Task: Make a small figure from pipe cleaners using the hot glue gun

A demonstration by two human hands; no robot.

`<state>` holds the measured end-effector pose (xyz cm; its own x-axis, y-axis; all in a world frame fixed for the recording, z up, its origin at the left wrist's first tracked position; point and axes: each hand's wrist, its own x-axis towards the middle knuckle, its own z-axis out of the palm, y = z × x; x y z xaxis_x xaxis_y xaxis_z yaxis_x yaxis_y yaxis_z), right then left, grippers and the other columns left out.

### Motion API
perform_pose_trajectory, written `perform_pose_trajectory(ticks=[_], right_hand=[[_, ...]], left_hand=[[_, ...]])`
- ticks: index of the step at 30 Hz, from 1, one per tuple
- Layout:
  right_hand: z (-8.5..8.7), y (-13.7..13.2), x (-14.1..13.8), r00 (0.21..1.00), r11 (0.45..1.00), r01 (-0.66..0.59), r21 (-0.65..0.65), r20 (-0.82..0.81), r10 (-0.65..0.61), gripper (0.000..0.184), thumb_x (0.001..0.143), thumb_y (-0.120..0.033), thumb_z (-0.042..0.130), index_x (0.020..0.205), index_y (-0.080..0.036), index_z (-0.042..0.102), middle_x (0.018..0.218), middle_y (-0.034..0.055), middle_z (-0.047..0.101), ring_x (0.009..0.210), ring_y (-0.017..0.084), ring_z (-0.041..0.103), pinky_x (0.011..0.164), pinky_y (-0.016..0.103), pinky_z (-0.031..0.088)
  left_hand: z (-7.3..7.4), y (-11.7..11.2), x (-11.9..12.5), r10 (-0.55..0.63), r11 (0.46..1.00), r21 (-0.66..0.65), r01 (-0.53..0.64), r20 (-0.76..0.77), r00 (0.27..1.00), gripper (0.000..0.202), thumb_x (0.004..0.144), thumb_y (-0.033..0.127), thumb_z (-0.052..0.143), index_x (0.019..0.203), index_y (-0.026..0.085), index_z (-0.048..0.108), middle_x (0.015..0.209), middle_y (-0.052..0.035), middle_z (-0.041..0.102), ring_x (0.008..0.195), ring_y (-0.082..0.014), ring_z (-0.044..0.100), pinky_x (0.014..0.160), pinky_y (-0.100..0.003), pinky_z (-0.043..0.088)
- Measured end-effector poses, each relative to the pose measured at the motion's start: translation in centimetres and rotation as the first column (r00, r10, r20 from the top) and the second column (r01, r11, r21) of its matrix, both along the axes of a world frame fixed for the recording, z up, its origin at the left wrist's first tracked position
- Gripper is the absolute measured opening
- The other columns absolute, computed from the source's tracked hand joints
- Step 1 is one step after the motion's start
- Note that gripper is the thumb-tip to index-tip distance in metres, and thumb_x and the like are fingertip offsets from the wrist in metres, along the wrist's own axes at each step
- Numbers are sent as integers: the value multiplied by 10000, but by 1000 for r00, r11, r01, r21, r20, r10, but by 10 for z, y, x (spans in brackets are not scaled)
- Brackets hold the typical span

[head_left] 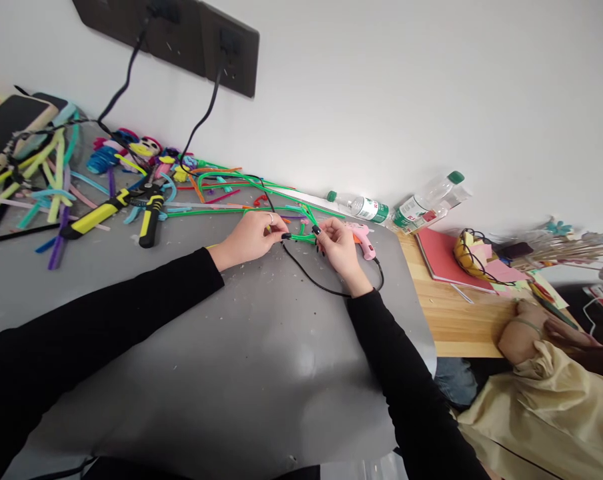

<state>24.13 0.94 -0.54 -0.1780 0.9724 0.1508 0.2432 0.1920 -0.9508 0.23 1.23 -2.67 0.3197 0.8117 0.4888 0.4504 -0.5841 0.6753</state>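
Note:
Between my two hands, just above the grey table mat (241, 373), is a bent green pipe cleaner (301, 237). My left hand (251, 237) pinches its left end between thumb and forefinger. My right hand (339, 247) has its fingers closed around the other part, where green strands fan upward. A pink hot glue gun (364, 240) lies just behind and right of my right hand, its black cord looping under my hands. Long green pipe cleaners (206, 213) lie behind my left hand. To its left rest pliers with yellow and black handles (151, 217).
Coloured pipe cleaners (56, 180), phones (14, 130) and small fuzzy figures (131, 147) crowd the back left. Plastic bottles (366, 207) lie along the wall. Black cords hang from the wall socket (201, 47). At right, another person's arm (524, 330) rests by a wooden table (451, 327).

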Motion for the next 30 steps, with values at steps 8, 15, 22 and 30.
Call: perform_pose_trajectory(ticks=[8, 15, 22, 30], right_hand=[[-3, 1, 1, 996, 990, -88, -109, 22, 91, 330, 813, -486, 738, 896, -221, 559, 615, -50, 587, 522, 102, 525, 499, 231, 394], [-3, -2, 1, 984, 987, -156, -43, 81, 159, 321, 871, -499, 710, 915, -211, 575, 653, -45, 586, 536, 98, 526, 514, 235, 405], [0, -3, 1, 973, 971, -202, -129, 84, 213, 283, 881, -456, 699, 897, -210, 559, 626, -50, 584, 504, 87, 497, 491, 219, 393], [4, -6, -1, 965, 959, -242, -150, 69, 254, 261, 845, -422, 710, 855, -213, 554, 616, -52, 575, 507, 87, 511, 497, 216, 391]], left_hand=[[5, -3, -1, 43, 983, 176, -43, 1, 999, 220, 976, 263, 582, 855, 186, 749, 866, -67, 769, 752, -181, 662, 724, -310, 544], [4, -4, 0, 59, 995, 81, -61, 28, 998, 139, 912, 256, 601, 848, 180, 698, 841, -61, 747, 707, -164, 639, 634, -269, 527], [4, -5, 0, 18, 980, 198, -21, 19, 1000, 198, 1003, 276, 544, 892, 189, 683, 886, -66, 725, 778, -178, 650, 712, -306, 552], [7, -6, 0, 17, 980, 198, -23, 30, 999, 161, 1000, 213, 555, 855, 189, 620, 1151, -109, 711, 953, -213, 659, 806, -370, 589]])
